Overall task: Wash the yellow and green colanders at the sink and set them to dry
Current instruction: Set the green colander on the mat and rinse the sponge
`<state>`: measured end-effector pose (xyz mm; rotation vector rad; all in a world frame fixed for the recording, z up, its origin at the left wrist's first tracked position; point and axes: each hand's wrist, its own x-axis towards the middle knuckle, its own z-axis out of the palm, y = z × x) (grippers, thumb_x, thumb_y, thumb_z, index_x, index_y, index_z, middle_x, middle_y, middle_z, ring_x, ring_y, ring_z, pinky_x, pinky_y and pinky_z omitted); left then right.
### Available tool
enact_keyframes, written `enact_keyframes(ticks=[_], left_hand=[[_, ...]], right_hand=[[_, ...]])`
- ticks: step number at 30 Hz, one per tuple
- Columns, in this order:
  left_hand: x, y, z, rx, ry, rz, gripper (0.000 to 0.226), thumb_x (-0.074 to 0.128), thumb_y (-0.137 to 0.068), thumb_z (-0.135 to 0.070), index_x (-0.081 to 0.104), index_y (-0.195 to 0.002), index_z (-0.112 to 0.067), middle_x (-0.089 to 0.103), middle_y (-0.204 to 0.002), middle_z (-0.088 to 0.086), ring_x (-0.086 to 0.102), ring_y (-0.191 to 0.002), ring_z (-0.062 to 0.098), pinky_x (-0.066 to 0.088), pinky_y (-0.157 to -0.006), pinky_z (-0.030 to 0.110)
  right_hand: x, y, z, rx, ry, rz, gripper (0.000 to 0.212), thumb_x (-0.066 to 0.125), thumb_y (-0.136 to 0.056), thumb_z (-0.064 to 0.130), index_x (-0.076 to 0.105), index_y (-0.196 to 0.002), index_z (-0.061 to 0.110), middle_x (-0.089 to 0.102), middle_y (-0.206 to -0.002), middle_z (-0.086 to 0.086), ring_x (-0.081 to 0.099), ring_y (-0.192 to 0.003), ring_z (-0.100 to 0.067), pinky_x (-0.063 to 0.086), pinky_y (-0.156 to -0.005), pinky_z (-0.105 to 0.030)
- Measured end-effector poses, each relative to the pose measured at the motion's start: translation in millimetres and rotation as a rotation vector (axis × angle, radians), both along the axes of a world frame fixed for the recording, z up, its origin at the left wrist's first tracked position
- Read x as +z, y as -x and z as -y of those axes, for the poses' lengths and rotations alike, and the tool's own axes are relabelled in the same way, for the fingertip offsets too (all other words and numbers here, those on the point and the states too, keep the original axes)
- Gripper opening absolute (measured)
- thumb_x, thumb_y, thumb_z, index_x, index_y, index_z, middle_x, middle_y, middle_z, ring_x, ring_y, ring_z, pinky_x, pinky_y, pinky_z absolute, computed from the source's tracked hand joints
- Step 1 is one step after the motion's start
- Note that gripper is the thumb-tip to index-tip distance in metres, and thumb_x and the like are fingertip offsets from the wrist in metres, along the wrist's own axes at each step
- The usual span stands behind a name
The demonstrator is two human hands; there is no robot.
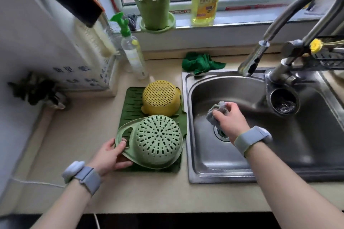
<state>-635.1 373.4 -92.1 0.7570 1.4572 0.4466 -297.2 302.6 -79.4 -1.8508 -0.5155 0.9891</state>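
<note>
left hand (109,156) grips the upturned green colander (154,142) on the drying mat (130,102) beside the yellow colander (161,97); right hand (229,119) clutches a grey cloth (216,111) over the sink (242,158).

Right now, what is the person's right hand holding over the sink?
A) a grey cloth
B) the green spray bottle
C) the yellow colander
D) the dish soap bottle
A: the right hand grips a crumpled grey cloth above the sink, while the yellow colander sits upside down on the green mat.
</note>
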Motion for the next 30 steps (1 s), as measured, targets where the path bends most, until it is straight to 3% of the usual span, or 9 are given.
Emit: enact_keyframes(ticks=[3,8,11,13,17,19,21,26,30], left_hand=[[-13,-1,-6,0.023,0.002,-0.080,0.025,0.054,-0.100,-0.014,0.055,-0.124,-0.008,0.069,-0.095,0.009,0.069,-0.075,0.026,0.061,-0.050,0.033],[-23,-6,-11,-0.277,-0.303,-0.695,0.033,0.066,-0.092,-0.031,0.063,-0.116,-0.010,0.073,-0.077,0.005,0.067,-0.043,0.017,0.051,-0.040,0.019],[-23,-5,-19,-0.369,-0.407,-0.811,0.044,0.066,-0.090,-0.036,0.060,-0.124,-0.008,0.071,-0.090,0.006,0.071,-0.070,0.027,0.058,-0.068,0.033],[-15,-7,-21,-0.463,-0.508,-0.878,0.038,0.062,-0.093,-0.034,0.061,-0.123,-0.011,0.069,-0.101,0.006,0.063,-0.087,0.025,0.050,-0.080,0.030],[20,-40,-19,-0.503,-0.800,-0.737,0.024,0.058,-0.097,-0.027,0.064,-0.117,-0.016,0.065,-0.108,0.003,0.053,-0.089,0.012,0.041,-0.077,0.025],[35,-71,-18,-0.568,-0.921,-0.587,0.027,0.059,-0.096,-0.027,0.062,-0.121,-0.018,0.064,-0.105,-0.001,0.056,-0.088,0.010,0.047,-0.077,0.026],[48,-106,-17,-0.657,-0.972,-0.422,0.038,0.062,-0.094,-0.029,0.057,-0.131,-0.020,0.063,-0.109,-0.003,0.060,-0.087,0.008,0.055,-0.081,0.028],[63,-194,-16,-0.793,-0.658,-0.016,0.065,0.064,-0.092,-0.033,0.035,-0.150,-0.027,0.059,-0.122,-0.002,0.069,-0.096,0.018,0.060,-0.082,0.033],[58,-235,-15,-0.804,-0.631,0.024,0.034,0.069,-0.090,-0.019,0.063,-0.124,-0.017,0.071,-0.092,0.001,0.068,-0.076,0.017,0.059,-0.067,0.026]], right_hand=[[5,7,-4,0.062,0.012,0.071,0.029,0.068,-0.077,0.028,0.051,-0.101,0.028,0.068,-0.092,0.003,0.067,-0.093,-0.023,0.054,-0.086,-0.039],[16,9,-7,0.276,0.105,0.431,0.041,0.067,-0.082,0.021,0.056,-0.121,0.026,0.066,-0.102,0.007,0.062,-0.095,-0.017,0.045,-0.085,-0.025],[21,6,-12,0.396,0.147,0.479,0.056,0.060,-0.081,0.008,0.051,-0.134,0.022,0.065,-0.113,0.003,0.062,-0.103,-0.016,0.041,-0.088,-0.018],[29,4,-15,0.432,0.161,0.541,0.056,0.054,-0.081,0.006,0.051,-0.135,0.021,0.064,-0.122,-0.002,0.064,-0.102,-0.024,0.044,-0.087,-0.021],[46,3,-20,0.546,0.129,0.746,0.048,0.052,-0.085,0.005,0.053,-0.132,0.017,0.066,-0.116,-0.008,0.061,-0.090,-0.024,0.039,-0.080,-0.019],[55,1,-22,0.564,0.036,0.813,0.038,0.062,-0.085,0.011,0.060,-0.123,0.016,0.063,-0.114,-0.010,0.058,-0.101,-0.028,0.041,-0.088,-0.025],[64,-2,-22,0.560,-0.054,0.828,0.030,0.071,-0.082,0.018,0.066,-0.111,0.016,0.055,-0.105,-0.008,0.053,-0.094,-0.025,0.039,-0.082,-0.024],[80,-24,-19,0.598,-0.127,0.803,0.029,0.081,-0.071,0.024,0.070,-0.098,0.020,0.052,-0.084,0.006,0.051,-0.078,-0.012,0.035,-0.071,-0.016],[80,-56,-5,0.596,-0.079,0.718,0.026,0.077,-0.073,0.019,0.071,-0.097,0.027,0.065,-0.082,0.010,0.061,-0.075,-0.009,0.048,-0.075,-0.019]])
